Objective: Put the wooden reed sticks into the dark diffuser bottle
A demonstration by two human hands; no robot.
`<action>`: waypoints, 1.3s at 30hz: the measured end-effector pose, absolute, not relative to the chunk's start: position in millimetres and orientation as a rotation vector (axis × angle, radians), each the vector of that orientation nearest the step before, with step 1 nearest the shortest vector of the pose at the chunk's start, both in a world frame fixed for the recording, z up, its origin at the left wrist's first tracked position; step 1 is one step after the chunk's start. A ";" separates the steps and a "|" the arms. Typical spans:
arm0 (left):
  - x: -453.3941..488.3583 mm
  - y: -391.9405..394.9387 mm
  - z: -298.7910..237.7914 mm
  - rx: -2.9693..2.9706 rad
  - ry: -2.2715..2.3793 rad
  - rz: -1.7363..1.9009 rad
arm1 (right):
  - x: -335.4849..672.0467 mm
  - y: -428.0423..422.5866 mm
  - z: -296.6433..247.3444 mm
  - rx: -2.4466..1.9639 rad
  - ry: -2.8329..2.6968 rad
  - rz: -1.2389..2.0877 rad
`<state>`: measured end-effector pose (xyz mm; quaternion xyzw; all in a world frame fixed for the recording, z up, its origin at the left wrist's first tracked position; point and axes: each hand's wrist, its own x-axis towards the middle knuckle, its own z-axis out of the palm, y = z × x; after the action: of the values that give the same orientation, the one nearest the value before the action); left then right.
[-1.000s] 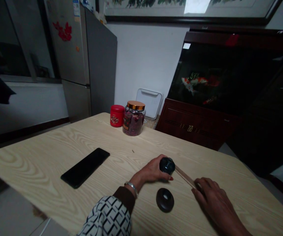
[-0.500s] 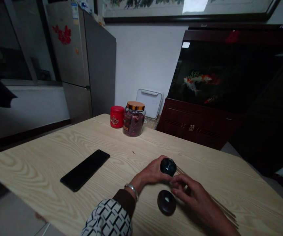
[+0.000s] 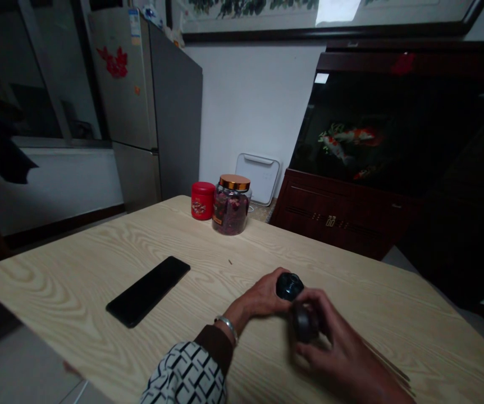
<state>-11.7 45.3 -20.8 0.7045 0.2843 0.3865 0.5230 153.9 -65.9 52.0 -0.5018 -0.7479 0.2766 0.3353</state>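
My left hand [image 3: 264, 295], with a silver bracelet at its wrist, is wrapped around a small glossy dark round jar [image 3: 290, 285] on the table. Between the thumb and fingers of my right hand [image 3: 333, 334] is a dark brown round lid [image 3: 303, 322], tilted on its edge and a little blurred. It is close to the near side of the jar. Thin brown sticks [image 3: 387, 363] lie on the table, partly hidden under my right arm.
A black phone [image 3: 149, 292] lies on the wooden table [image 3: 69, 266] at the left. Toward the back edge stand a red canister [image 3: 202, 202] and a clear jar with a copper lid [image 3: 231, 207]. Behind are a fridge [image 3: 177, 112] and a fish tank [image 3: 377, 129].
My right hand has taken hold of the dark lid, which lay flat on the table before, and has lifted and tilted it toward the jar. My left hand stays on the jar.
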 end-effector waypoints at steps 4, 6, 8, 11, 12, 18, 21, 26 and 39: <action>-11.2 46.4 -23.8 1.685 0.700 0.927 | 154.0 -27.1 73.7 -1.078 -1.582 0.784; -10.4 46.8 -24.2 1.690 0.720 0.935 | 150.6 -6.5 68.4 -1.029 -1.488 0.794; -10.1 46.5 -23.0 1.688 0.710 0.937 | 148.2 7.6 55.3 -1.013 -1.432 0.815; -11.6 44.4 -18.0 1.675 0.638 0.949 | 150.4 13.1 36.6 -1.044 -1.449 0.855; -12.4 43.5 -16.2 1.672 0.617 0.951 | 152.7 11.8 33.7 -1.059 -1.477 0.849; -14.3 43.9 -18.3 1.674 0.642 0.938 | 164.0 2.7 54.4 -1.268 -1.883 0.577; -12.8 47.0 -24.5 1.696 0.651 0.952 | 160.3 2.2 69.2 -1.377 -2.110 0.317; -10.5 49.3 -27.9 1.670 0.608 0.961 | 149.1 -3.2 74.4 -1.598 -2.176 0.049; -12.0 45.1 -22.0 1.660 0.642 0.957 | 169.9 -21.5 86.2 -1.872 -1.857 0.195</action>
<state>-12.0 45.1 -22.0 0.6959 0.2691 0.4010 0.5314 169.9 -21.5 86.2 -0.6861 -0.6807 0.0713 0.2464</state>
